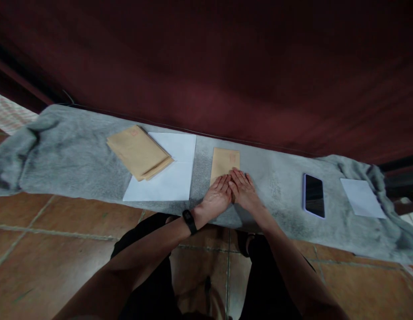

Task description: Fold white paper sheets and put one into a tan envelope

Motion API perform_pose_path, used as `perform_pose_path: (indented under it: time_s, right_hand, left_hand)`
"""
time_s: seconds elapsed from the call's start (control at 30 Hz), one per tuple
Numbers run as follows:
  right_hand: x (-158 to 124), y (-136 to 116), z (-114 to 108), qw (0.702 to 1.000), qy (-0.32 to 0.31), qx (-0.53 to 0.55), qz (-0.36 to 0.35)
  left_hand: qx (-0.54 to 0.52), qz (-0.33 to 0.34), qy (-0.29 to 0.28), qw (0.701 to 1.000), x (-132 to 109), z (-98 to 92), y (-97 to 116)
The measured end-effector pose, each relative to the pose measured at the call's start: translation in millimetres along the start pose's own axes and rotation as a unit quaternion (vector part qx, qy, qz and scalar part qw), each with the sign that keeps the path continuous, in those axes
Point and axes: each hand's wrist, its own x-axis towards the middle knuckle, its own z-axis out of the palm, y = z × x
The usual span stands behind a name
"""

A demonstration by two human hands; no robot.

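Envelopes (139, 152) in a brown stack lay at the left on white sheets (169, 178), over the grey cloth (76, 155) of the worktop. In the middle, the left hand (217, 195) and the right hand (244, 192) rested flat and open on a single brown envelope (225, 162), whose far end lay near the back edge. The soft cloth could probably wrinkle under pressure and shift this envelope. Free room lay between the hands and the phone (313, 195) at the right.

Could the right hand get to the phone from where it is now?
Probably yes. The right hand lies flat on the brown envelope, and the phone lies on the grey cloth to its right, with only bare cloth between them.
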Motion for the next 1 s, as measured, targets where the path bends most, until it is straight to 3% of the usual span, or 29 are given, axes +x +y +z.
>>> perform_pose_path:
  time_s: [0.23, 0.53, 0.83, 1.0]
  right_hand:
    - [26, 4, -6, 0.999, -0.011, 0.021, -0.028]
    - [36, 2, -1, 0.992, -0.053, 0.084, -0.071]
    - [52, -6, 14, 1.0, -0.012, 0.006, -0.02]
    - [56, -9, 19, 1.0, 0.008, -0.004, 0.009]
  left_hand:
    - [0.002, 0.065, -0.008, 0.998, -3, -7.3, 5]
    - [-0.053, 0.19, 0.0, 0.98, -13, -17.4, 6]
    - [-0.099, 0.152, -0.045, 0.982, -21, -13.9, 9]
    - [-0.082, 0.151, -0.036, 0.985, -25, -12.6, 11]
